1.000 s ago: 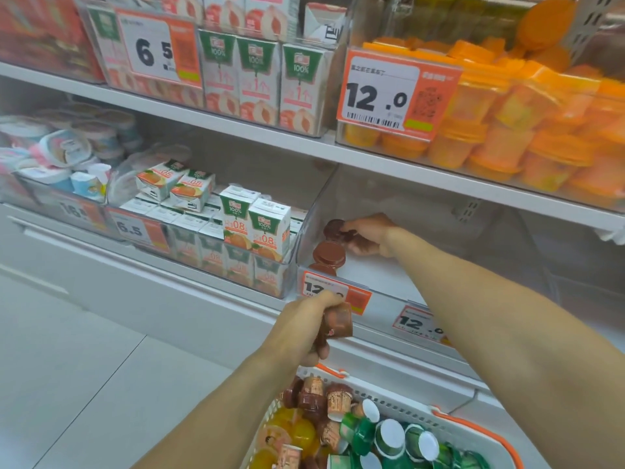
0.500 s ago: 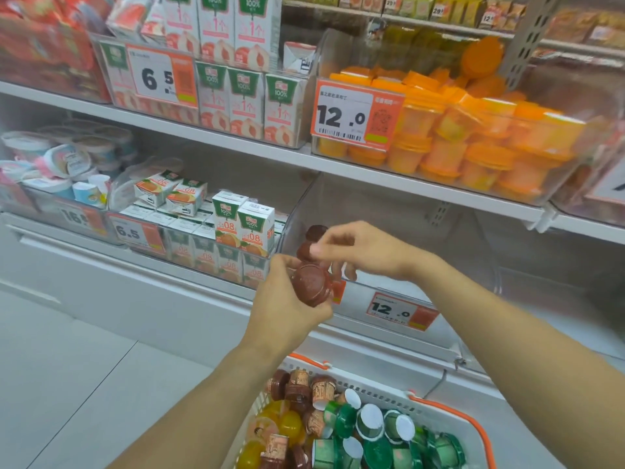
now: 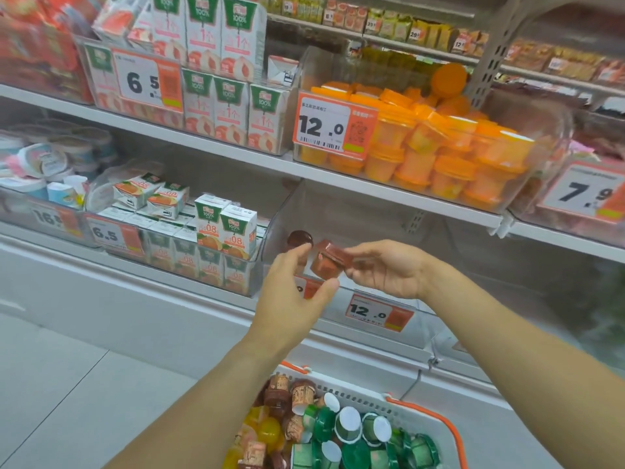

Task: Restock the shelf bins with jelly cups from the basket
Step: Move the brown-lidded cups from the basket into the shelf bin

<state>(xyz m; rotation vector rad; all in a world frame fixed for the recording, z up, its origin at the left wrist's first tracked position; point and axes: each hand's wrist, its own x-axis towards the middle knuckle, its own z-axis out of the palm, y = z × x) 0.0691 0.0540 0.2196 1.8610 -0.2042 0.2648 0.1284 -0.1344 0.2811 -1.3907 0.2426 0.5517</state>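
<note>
A brown jelly cup is pinched by the right hand at the front edge of the lower shelf bin. The left hand, fingers apart, is held just beside it, above the basket.

Both my bare forearms reach up and forward from the bottom edge, converging mid-frame. Right hand: palm turned up and left, grip pinches a small brown jelly cup with a foil lid between thumb and fingertips, cup tilted. Left hand: back toward me, fingers loosely spread and relaxed, thumb just under the cup, index raised beside it. Wrists near each other, not touching.
</note>
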